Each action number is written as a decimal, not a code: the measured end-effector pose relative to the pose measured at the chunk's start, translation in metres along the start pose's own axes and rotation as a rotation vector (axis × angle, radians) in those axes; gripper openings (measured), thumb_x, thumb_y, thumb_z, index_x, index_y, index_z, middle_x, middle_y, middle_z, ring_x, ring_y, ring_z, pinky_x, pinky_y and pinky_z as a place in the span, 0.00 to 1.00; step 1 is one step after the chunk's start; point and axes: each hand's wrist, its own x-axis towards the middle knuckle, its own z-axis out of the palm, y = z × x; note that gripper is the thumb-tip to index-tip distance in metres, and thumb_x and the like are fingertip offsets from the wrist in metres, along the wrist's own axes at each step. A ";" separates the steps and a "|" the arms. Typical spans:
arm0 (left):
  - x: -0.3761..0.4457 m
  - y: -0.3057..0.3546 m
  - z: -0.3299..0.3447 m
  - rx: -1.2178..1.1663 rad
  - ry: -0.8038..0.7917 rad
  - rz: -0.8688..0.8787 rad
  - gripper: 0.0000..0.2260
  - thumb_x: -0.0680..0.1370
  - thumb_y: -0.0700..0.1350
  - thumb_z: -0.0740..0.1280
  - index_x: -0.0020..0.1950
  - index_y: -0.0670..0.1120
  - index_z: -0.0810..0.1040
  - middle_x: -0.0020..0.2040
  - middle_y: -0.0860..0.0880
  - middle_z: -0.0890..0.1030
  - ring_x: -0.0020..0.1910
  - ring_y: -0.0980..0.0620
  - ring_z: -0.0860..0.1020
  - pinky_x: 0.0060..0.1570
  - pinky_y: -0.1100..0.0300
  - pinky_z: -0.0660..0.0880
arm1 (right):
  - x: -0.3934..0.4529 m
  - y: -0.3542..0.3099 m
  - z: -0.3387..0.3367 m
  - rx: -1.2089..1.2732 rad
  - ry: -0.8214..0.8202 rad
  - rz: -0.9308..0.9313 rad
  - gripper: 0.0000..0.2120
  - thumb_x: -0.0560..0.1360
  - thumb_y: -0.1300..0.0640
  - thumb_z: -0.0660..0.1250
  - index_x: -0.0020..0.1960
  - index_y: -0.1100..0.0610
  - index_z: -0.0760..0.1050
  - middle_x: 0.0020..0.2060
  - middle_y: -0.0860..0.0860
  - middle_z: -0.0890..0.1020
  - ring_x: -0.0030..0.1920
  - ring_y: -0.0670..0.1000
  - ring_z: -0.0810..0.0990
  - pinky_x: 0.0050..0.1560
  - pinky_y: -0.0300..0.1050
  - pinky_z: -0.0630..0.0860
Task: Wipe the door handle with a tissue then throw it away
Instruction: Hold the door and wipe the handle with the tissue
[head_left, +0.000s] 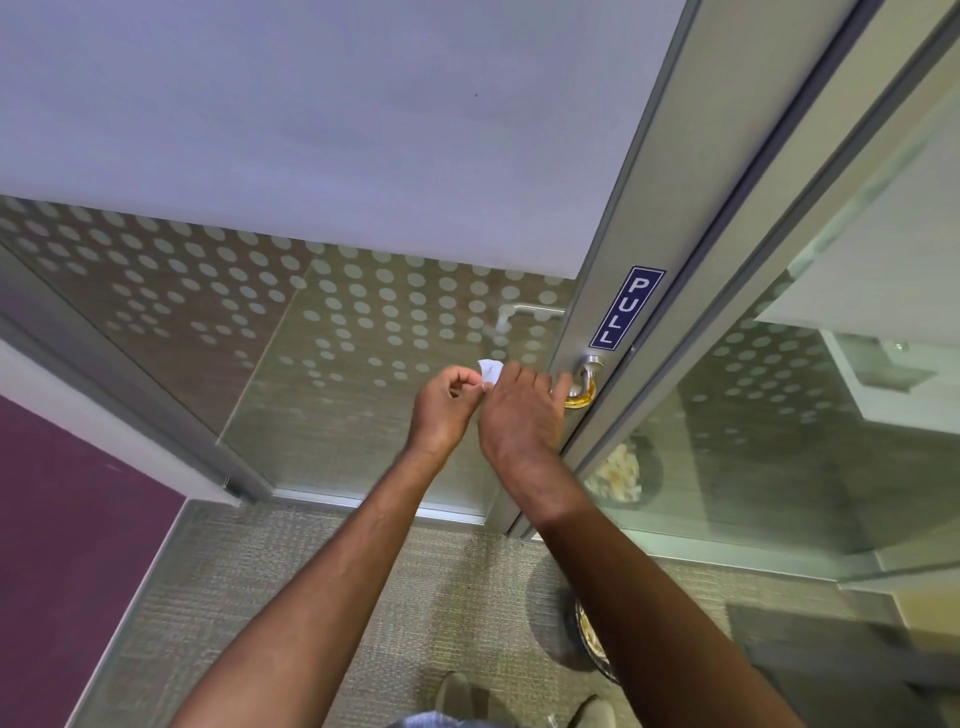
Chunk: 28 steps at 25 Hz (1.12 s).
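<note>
A silver lever door handle (586, 382) with a yellowish smear on its curve sticks out of the metal door frame, under a blue PULL sticker (626, 307). A small white tissue (490, 370) shows between my hands. My right hand (522, 410) is wrapped over the handle's lever and over part of the tissue. My left hand (445, 410) sits just left of it, fingers curled and pinching at the tissue's lower edge. Most of the tissue is hidden behind my right hand.
The glass door (363, 322) has a frosted dot pattern and a white upper panel. A round bin (592, 642) stands on the carpet under my right forearm; a heap of crumpled paper (618, 473) shows behind the glass. A purple wall (62, 519) lies left.
</note>
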 end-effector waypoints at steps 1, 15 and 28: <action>0.001 0.002 -0.004 0.064 0.013 0.029 0.08 0.79 0.41 0.74 0.44 0.53 0.81 0.41 0.55 0.82 0.42 0.56 0.78 0.51 0.52 0.78 | 0.004 -0.001 0.000 -0.005 -0.025 0.011 0.12 0.84 0.53 0.53 0.62 0.57 0.70 0.55 0.55 0.81 0.60 0.58 0.77 0.74 0.59 0.56; 0.002 0.100 -0.051 0.614 0.413 0.865 0.11 0.79 0.40 0.67 0.61 0.45 0.80 0.60 0.45 0.79 0.59 0.45 0.75 0.58 0.52 0.72 | 0.002 0.002 0.007 0.047 0.105 -0.052 0.14 0.85 0.53 0.50 0.62 0.58 0.71 0.43 0.52 0.83 0.50 0.56 0.83 0.81 0.64 0.45; 0.068 0.152 -0.054 0.920 0.617 1.272 0.30 0.77 0.44 0.67 0.79 0.47 0.63 0.81 0.36 0.64 0.80 0.36 0.57 0.82 0.41 0.46 | 0.010 -0.001 0.005 -0.106 0.023 -0.056 0.08 0.84 0.54 0.58 0.57 0.56 0.73 0.40 0.50 0.77 0.41 0.53 0.76 0.71 0.57 0.60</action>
